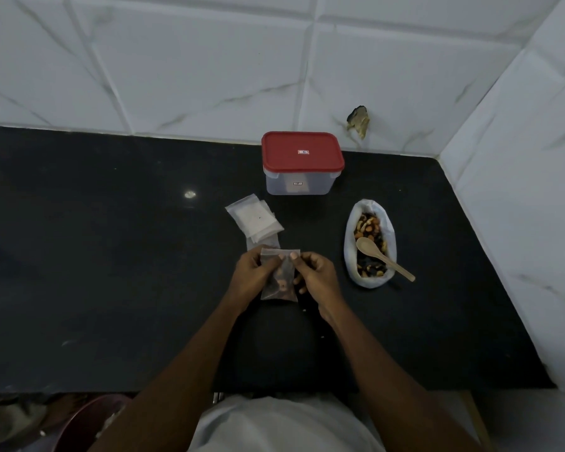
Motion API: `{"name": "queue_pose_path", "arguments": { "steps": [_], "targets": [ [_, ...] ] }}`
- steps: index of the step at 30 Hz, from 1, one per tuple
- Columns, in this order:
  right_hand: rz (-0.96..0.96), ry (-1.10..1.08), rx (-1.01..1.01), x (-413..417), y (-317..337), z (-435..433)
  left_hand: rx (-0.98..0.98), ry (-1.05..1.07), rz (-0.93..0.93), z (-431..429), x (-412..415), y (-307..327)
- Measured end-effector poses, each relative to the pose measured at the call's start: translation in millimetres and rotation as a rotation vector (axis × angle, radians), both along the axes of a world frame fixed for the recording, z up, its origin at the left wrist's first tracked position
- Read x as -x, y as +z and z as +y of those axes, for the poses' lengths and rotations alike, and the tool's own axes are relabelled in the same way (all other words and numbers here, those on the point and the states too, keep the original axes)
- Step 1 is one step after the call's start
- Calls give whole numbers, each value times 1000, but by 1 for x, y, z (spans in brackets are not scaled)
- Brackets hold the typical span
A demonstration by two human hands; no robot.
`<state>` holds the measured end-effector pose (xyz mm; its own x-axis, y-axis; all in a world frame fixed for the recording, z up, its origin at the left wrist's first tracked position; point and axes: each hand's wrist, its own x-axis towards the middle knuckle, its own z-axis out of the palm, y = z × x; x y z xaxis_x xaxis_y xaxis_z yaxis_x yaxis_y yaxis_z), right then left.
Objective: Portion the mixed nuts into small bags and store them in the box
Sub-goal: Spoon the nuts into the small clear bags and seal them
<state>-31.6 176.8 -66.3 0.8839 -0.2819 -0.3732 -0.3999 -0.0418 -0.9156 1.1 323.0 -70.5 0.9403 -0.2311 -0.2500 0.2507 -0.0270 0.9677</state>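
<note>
A small clear bag [280,275] with some nuts in its lower half is held upright between both hands over the black counter. My left hand [253,278] pinches its top left edge, and my right hand [317,278] pinches the top right. A pile of empty small bags [255,220] lies just beyond my hands. The big white bag of mixed nuts [370,243] stands open to the right, with a wooden spoon [382,257] resting in it. At the back stands the clear box [302,181], closed with its red lid [302,151].
The black counter [111,256] ends at white marble-look tiled walls at the back and right. A chipped hole [358,120] marks the back wall. A dark red rounded object [88,422] shows below the counter's front edge at lower left.
</note>
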Motion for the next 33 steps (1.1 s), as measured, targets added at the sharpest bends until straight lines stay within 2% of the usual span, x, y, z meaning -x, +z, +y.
{"name": "queue_pose_path", "arguments": {
  "steps": [14, 22, 28, 33],
  "targets": [
    [-42, -69, -17, -1, -2, 1, 7, -40, 32, 2, -2, 0],
    [-20, 15, -43, 1, 0, -2, 61, -40, 27, 6, -1, 4],
    [4, -20, -27, 2, 1, -1, 25, -105, -2, 8, -2, 5],
    [-2, -28, -35, 2, 2, -1, 24, -163, 47, 11, -5, 6]
  ]
}}
